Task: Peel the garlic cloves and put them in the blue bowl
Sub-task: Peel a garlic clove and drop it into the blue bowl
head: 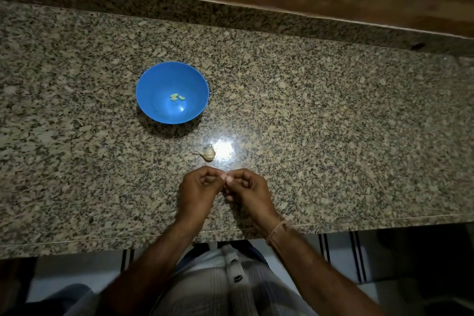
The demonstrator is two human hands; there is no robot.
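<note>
At counter (pixel 333 136) edge, left hand (pixel 197 190), right hand (pixel 250 190) pinch clove (pixel 226 178) (mostly hidden); bulb (pixel 208 153) beyond.

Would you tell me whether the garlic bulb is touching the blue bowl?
Apart. The head view shows bare granite counter between the garlic bulb and the blue bowl.

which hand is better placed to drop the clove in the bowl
Left, probably. Both hands pinch the clove, but the blue bowl sits ahead and left of them, so the left hand has the shorter path; the right hand would cross it.
</note>
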